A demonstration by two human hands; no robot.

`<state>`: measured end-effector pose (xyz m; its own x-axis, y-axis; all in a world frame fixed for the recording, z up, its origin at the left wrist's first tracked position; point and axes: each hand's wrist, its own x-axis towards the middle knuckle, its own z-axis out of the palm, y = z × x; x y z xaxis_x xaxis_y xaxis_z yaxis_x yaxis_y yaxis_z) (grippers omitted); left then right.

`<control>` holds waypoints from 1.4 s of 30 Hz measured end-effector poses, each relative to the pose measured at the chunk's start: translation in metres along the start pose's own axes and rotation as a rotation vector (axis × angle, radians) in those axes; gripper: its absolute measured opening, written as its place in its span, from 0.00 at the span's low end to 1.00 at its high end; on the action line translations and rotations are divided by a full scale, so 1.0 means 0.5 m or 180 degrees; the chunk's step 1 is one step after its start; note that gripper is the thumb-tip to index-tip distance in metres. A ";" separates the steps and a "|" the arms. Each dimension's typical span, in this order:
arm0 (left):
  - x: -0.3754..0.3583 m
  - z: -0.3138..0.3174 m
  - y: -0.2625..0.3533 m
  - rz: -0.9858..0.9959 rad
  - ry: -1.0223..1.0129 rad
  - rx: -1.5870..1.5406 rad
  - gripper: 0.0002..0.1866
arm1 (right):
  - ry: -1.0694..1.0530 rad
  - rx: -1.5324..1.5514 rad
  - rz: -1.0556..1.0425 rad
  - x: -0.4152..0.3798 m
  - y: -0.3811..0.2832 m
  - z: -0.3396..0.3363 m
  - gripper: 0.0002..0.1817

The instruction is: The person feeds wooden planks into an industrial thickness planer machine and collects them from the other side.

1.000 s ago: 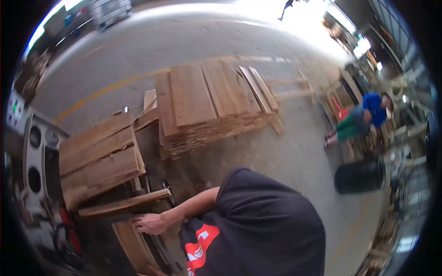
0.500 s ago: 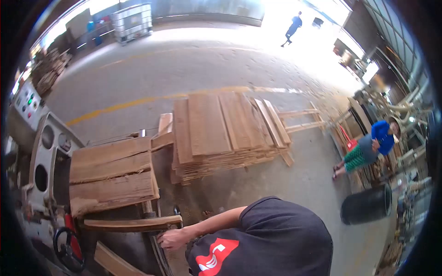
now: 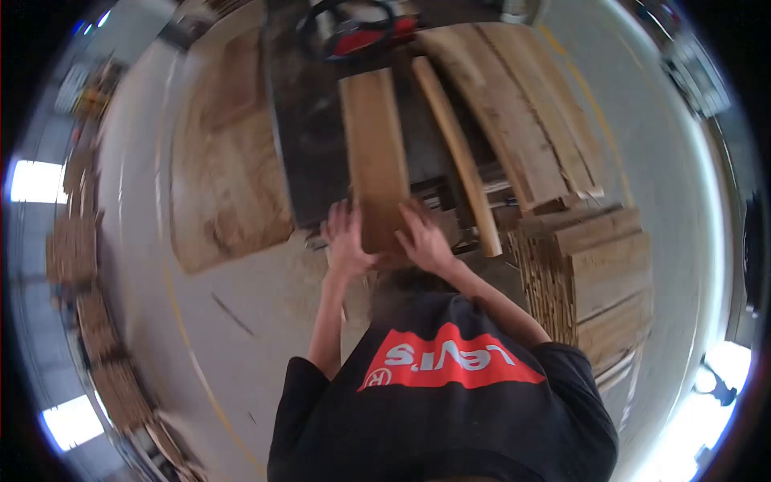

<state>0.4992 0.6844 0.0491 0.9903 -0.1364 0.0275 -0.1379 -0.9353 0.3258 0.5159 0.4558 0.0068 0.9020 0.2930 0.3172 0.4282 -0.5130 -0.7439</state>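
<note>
Head view: my left hand (image 3: 347, 241) and right hand (image 3: 424, 239) clasp the board (image 3: 374, 157); I'd push it straight, fingers back

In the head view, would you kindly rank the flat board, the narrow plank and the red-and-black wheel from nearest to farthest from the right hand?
1. Flat board: under the right hand, touching it.
2. Narrow plank: just to that hand's right, apart.
3. Red-and-black wheel: far end, top of frame.
</note>
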 end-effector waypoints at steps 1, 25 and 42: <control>-0.021 0.003 0.012 -0.0004 -0.0019 -0.0133 0.80 | -0.0151 -0.0141 0.0169 0.004 -0.016 -0.015 0.35; 0.137 0.063 0.119 0.0033 0.0374 0.0014 0.84 | 0.0921 -0.0305 -0.0040 0.139 0.066 -0.021 0.26; 0.323 0.050 0.033 -0.0095 0.0315 0.0060 0.86 | 0.1052 -0.0541 -0.0063 0.344 0.127 0.026 0.24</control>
<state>0.6565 0.6389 0.0352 0.9908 -0.0762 0.1117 -0.1076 -0.9446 0.3100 0.6974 0.4841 0.0066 0.8507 0.0419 0.5240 0.4237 -0.6448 -0.6362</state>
